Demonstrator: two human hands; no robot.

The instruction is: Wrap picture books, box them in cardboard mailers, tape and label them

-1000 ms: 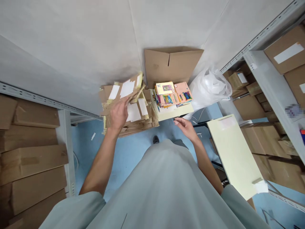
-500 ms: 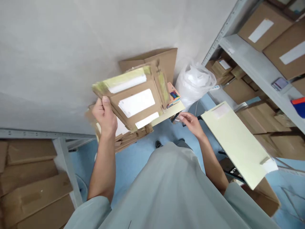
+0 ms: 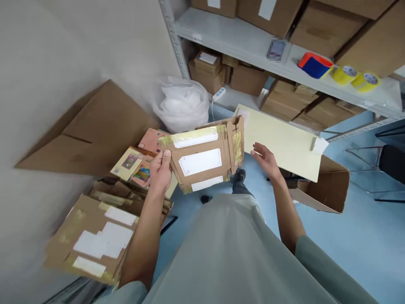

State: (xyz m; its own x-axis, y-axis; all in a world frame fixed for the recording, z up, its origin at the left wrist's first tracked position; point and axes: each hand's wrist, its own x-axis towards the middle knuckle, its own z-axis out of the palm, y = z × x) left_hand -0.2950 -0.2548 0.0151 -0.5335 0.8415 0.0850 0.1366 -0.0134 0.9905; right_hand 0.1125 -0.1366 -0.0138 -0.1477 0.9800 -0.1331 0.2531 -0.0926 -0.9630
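Observation:
A cardboard box (image 3: 190, 150) with white labels and yellow tape hangs in the air before me, its flap standing out at the right. My left hand (image 3: 160, 171) grips its left edge, thumb on top. My right hand (image 3: 265, 158) is apart from the box, fingers spread, holding nothing, near the edge of a pale yellow tabletop (image 3: 281, 139). Below my left forearm lies a stack of flattened, labelled cardboard boxes (image 3: 72, 223). Colourful books or booklets (image 3: 128, 162) lie just left of my left hand.
An open cardboard box (image 3: 47, 147) leans at the wall beside a full white plastic bag (image 3: 183, 105). Metal shelving (image 3: 228, 38) carries boxes, yellow tape rolls (image 3: 344, 74) and a red-blue item (image 3: 315, 65). Another open box (image 3: 335, 185) and a black chair (image 3: 394, 162) are right.
My view has turned to the right. The cardboard box has moved with my left hand away from the stack, toward the pale tabletop. My right hand has opened its fingers.

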